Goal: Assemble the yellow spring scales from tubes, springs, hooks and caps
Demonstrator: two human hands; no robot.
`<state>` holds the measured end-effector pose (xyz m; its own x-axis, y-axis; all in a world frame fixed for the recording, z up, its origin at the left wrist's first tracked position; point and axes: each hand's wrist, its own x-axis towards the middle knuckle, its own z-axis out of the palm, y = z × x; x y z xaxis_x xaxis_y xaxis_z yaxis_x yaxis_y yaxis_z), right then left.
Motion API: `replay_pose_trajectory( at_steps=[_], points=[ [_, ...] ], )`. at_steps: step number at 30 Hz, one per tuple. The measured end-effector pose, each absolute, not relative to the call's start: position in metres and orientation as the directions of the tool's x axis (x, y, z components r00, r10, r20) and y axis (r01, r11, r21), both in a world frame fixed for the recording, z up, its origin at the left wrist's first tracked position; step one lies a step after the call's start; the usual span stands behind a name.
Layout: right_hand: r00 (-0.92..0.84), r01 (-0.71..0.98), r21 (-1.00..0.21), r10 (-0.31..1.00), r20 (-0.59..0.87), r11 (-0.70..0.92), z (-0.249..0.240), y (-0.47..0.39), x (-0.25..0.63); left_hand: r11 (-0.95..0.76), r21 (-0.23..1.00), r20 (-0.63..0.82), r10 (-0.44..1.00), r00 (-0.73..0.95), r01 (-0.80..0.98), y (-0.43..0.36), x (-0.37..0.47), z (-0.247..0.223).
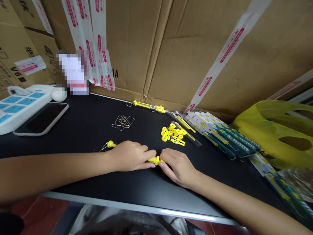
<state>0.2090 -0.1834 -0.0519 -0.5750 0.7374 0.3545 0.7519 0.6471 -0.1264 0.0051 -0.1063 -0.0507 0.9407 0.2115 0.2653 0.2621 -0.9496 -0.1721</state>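
A yellow tubular spring scale [154,160] lies across my hands above the black table. My left hand [130,156] is closed around its tube. Past my left wrist, the scale's yellow end cap [111,144] and a thin wire hook [103,147] stick out. My right hand [178,165] pinches the small yellow end piece [161,160] at the other end. My fingers hide most of the tube. Beyond my right hand lies a heap of yellow plastic caps and small parts [171,133]. Farther back is a tangle of metal hooks [123,121].
Another yellow spring scale [144,104] lies at the back by the cardboard [132,42]. Carded packs [220,133] and a yellow plastic bag [274,130] fill the right side. A phone [41,118] and a white power strip [26,101] sit on the left.
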Motion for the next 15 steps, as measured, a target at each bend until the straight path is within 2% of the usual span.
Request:
replay_pose_trajectory(
  at_steps=[11,15],
  points=[
    [-0.577,0.77,-0.067,0.737,0.352,0.635,-0.0525,-0.183,0.2085,-0.949,-0.169,0.276,0.214,0.937,0.266,-0.1068,0.0052,-0.0506],
    [-0.558,0.761,-0.135,0.746,0.364,0.635,-0.0517,-0.1832,0.2103,-0.948,-0.172,0.27,0.216,0.938,0.268,-0.1066,0.0057,-0.0502]
  ],
)
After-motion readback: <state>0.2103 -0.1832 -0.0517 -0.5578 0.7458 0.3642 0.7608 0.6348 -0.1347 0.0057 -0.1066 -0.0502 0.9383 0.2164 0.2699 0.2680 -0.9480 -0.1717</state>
